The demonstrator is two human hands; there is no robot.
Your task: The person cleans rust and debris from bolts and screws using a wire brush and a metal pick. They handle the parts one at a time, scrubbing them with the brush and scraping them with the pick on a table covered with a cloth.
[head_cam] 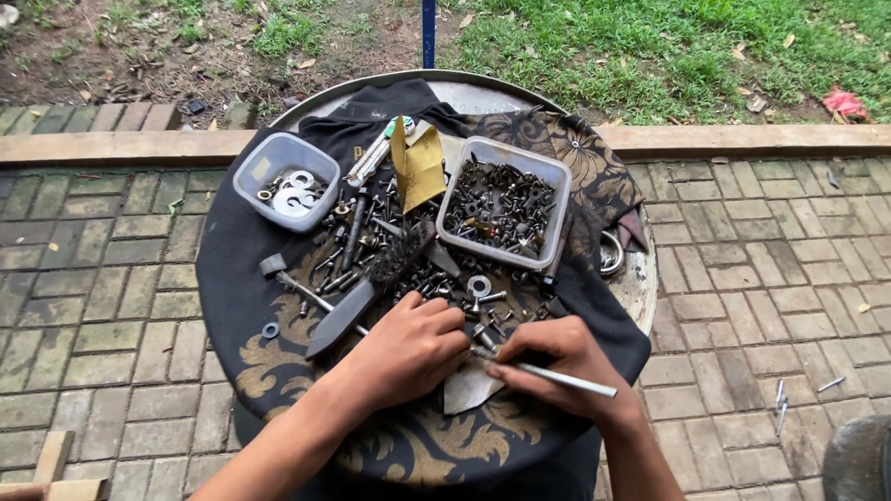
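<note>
Right hand (566,357) pinched a thin metal rod (557,378) low in the frame, centre-right; left hand (408,351) curled shut over its tip. Stiff, light, slippery, I'd judge — best gripped mid-shaft, above the dark cloth (232,269).

Cloth (278,362), lower centre: black, gold floral print. Folded paper (419,165), upper centre: yellow. Tubs (283,153) clear. Paving (111,278), left: grey-brown brick pattern.

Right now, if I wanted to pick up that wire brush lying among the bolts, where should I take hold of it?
Probably by the wire brush's flat dark handle, the lower-left end. It juts out over bare cloth, so fingers can close across its width from the left. The bristled end, up and to the right, lies among loose bolts beside the rectangular tub.
</note>
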